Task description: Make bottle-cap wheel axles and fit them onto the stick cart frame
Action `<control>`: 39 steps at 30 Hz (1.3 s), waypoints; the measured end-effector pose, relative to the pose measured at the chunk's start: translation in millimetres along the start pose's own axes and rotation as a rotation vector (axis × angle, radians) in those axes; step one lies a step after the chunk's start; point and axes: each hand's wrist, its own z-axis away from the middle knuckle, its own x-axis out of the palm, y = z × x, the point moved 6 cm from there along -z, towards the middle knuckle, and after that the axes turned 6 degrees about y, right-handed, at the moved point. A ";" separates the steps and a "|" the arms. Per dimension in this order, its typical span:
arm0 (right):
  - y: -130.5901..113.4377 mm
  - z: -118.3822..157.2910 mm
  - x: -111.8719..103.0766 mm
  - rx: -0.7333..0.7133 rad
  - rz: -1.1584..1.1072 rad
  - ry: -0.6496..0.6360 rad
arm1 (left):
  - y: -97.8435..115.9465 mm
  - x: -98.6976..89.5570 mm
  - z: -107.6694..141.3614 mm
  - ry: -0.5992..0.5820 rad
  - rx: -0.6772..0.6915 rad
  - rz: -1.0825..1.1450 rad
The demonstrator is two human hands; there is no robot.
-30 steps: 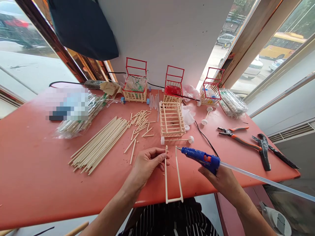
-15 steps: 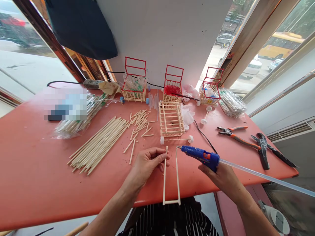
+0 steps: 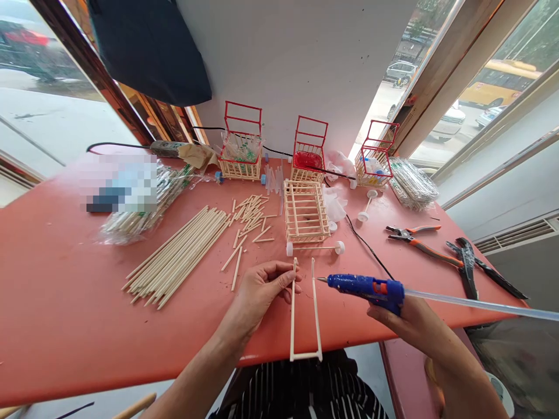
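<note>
My left hand pinches a U-shaped frame of thin wooden sticks by the top of its left side. The frame's crosspiece hangs at the table's front edge, nearest my body. In my right hand is a blue hot glue gun, fingers wrapped round its handle. Its metal nozzle points left, at the upper part of the frame's right stick; whether it touches cannot be made out. A long clear glue stick sticks out of the gun's back. Just beyond the frame stands a small stick-built cart with white wheels.
Long sticks and short cut sticks lie left of centre. Three carts with red-topped frames stand along the wall. Pliers and black-handled cutters lie right. A black cord crosses the table near the glue gun.
The glue gun has moved right and down, its nozzle going from the top of the frame's right stick to lower beside it. My left hand keeps its hold nearly unchanged.
</note>
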 end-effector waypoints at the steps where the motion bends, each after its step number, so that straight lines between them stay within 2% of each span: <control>1: 1.0 1.5 -1.9 0.002 -0.034 -0.001 | -0.2 -0.1 0.0 -0.001 0.002 -0.003; 9: -13.0 -5.2 -10.1 -0.077 -0.374 0.148 | -1.1 0.1 -0.4 -0.013 0.008 -0.015; 14: -20.4 -6.4 -1.3 -0.040 -0.241 0.226 | -0.5 0.0 0.2 -0.014 0.004 -0.005; 17: -20.8 -8.7 6.6 -0.002 -0.164 0.185 | -0.3 -0.1 0.8 -0.018 0.011 -0.011; 20: -13.3 -13.1 2.0 0.025 -0.211 0.197 | -0.9 0.1 0.8 -0.028 0.012 -0.018; 23: 4.0 -21.1 -14.4 0.069 -0.384 0.207 | -2.3 -0.1 0.2 -0.028 0.005 -0.016; 27: 45.7 -34.2 -61.5 0.185 -0.565 0.467 | -4.2 -1.3 -0.5 -0.022 -0.005 -0.029; 31: 95.3 -41.4 -94.9 0.424 -0.686 0.598 | -6.1 -4.2 -0.9 -0.006 -0.014 -0.032; 34: 122.4 -37.7 -106.8 0.575 -0.646 0.666 | -7.4 -5.1 -1.0 -0.003 -0.026 -0.030; 39: 147.4 -32.8 -110.0 0.642 -0.523 0.700 | -8.3 -4.6 -0.6 -0.007 -0.043 -0.029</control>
